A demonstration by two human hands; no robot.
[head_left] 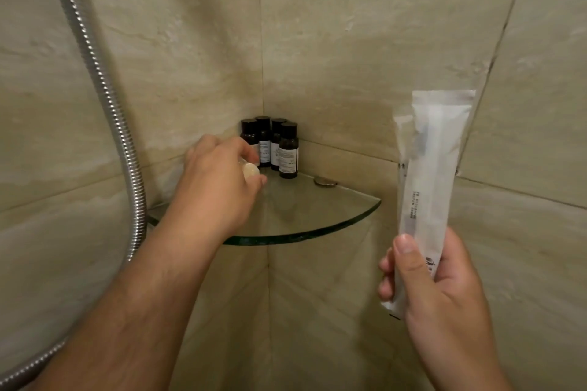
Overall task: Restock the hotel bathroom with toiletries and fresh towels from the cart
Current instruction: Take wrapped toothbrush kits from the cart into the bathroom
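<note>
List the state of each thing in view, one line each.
left hand: holds pale round item above glass shelf
right hand: grips white packets, held upright
dark bottles: four, upright, capped, clustered at the shelf's back corner
glass shelf: mounted in the tiled corner
shower hose: hangs at left

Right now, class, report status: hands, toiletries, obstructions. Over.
Left hand holds small pale round toiletry at glass corner shelf. Right hand grips white packets. Four dark bottles crowd the corner.

Tiled shower corner, glass corner shelf (317, 225), metal shower hose (104, 98), small toiletry bottles (270, 146)
</note>
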